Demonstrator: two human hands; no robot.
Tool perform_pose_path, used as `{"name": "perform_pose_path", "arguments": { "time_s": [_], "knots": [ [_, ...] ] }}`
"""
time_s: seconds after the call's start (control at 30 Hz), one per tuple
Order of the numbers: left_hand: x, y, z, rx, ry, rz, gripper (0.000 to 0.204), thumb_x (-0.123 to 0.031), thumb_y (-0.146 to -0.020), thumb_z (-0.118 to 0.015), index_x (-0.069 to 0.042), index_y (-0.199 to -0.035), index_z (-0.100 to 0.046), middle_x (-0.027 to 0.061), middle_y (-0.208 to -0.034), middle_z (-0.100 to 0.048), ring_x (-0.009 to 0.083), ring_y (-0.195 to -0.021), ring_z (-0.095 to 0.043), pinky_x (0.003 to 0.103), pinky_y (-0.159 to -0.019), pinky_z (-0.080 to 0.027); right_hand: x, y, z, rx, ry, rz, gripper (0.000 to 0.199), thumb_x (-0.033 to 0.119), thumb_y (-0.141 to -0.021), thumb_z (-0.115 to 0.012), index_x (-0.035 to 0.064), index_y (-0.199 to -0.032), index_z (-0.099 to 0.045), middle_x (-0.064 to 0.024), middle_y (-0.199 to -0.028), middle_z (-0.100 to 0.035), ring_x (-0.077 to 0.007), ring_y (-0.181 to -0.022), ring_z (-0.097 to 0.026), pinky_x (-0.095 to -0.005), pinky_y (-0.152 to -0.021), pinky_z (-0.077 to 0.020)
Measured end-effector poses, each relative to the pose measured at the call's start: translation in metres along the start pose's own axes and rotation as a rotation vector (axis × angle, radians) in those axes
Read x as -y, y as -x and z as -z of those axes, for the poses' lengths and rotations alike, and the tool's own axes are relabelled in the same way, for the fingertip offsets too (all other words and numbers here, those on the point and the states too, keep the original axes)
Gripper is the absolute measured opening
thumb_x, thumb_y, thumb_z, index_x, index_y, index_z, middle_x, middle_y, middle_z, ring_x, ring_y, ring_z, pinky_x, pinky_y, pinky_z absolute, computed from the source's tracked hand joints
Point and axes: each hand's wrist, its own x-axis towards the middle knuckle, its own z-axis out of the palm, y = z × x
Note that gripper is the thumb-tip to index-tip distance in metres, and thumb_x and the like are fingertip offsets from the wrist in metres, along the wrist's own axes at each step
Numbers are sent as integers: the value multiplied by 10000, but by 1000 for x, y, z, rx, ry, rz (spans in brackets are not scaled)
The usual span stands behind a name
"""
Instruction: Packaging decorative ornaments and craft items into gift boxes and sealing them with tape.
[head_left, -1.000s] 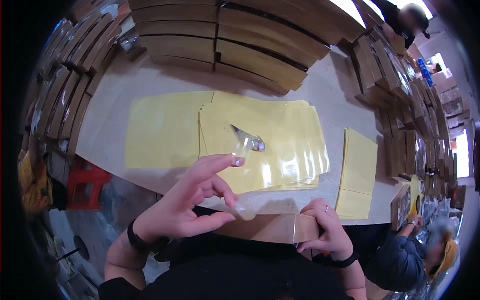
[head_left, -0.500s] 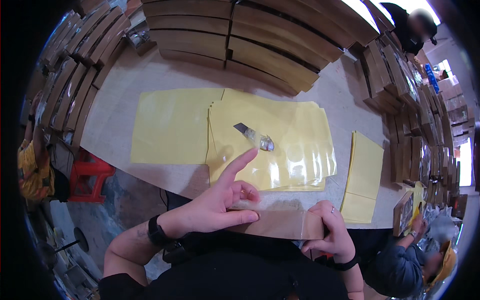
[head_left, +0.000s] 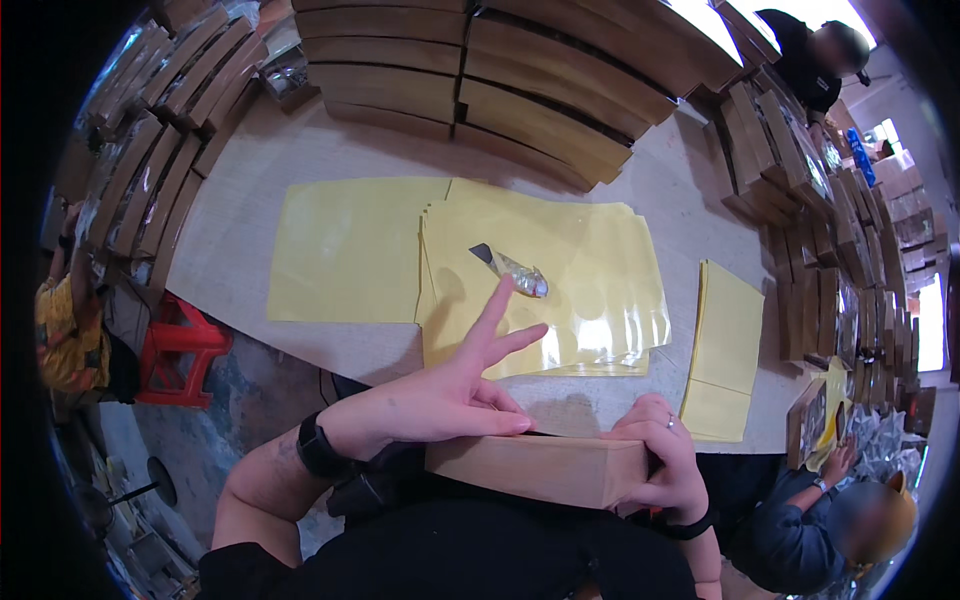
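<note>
A brown cardboard box sits tilted in front of my body at the table's near edge. My right hand wraps round its right end, fingers over the top and thumb beneath. Over the box's upper left edge, my left hand has its index and middle fingers stretched apart, while the thumb rests along that edge. The lower fingers are partly bent. Beyond the index fingertip lies a bare cutter blade with a clear, shiny wrapped handle, on a stack of glossy yellow sheets.
One more yellow sheet lies left of the stack, and a narrow yellow pile lies right. Stacked cardboard boxes line the table's far side. A red stool stands at left. A co-worker sits at lower right.
The box has turned, showing more of its long side and its right end. My left thumb has shifted from its front face to the top edge, and the middle finger has stretched out.
</note>
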Motion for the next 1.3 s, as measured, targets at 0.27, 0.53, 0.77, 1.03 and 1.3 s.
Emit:
{"name": "perform_pose_path", "arguments": {
  "time_s": [0.27, 0.53, 0.77, 1.03, 1.3],
  "knots": [
    [26, 19, 8, -41, -65, -583, 1210, -213, -901, -697, -355, -1388, 402, 189, -1599, -119, 255, -1301, -472, 376, -1019, -442, -50, 34, -62, -587, -1058, -58, 613, 496, -958, -532, 48, -1368, -451, -120, -1268, -531, -261, -1153, -522, -435, -1036, -414],
    [-16, 59, -4, -338, -669, -672, 1331, -159, -819, -783, -322, -1381, 413, 287, -1554, -189, 327, -1212, -537, 393, -928, -486, -18, -37, -4, -578, -641, -76, 1193, 685, -644, -766, 62, -1497, -211, -163, -1421, -372, -280, -1249, -442, -417, -1043, -374],
    [-53, 57, -24, 17, -1368, -272, 1305, -379, -762, -806, -91, -1474, 249, 286, -1508, -300, 467, -1112, -568, 417, -977, -449, 50, -63, 20, 103, 303, 138, 633, 533, -673, -801, 70, -1067, -626, -95, -936, -640, -278, -850, -628, -349, -747, -494],
    [-76, 46, -6, -74, -1096, -270, 1179, -182, -739, -834, -21, -1522, 33, 181, -1224, -609, 267, -984, -649, 394, -949, -463, 44, -43, 9, -70, 335, 143, 480, 516, -688, -792, 102, -849, -611, -11, -658, -555, -205, -570, -580, -305, -521, -458],
    [-76, 26, -16, 115, -481, -272, 1143, -1, -801, -764, -130, -1525, 112, 98, -904, -602, 185, -859, -614, 334, -836, -506, 44, -39, 7, -113, 333, 170, 479, 523, -695, -781, 99, -834, -605, -11, -681, -554, -187, -595, -586, -297, -525, -459]
  ]
}}
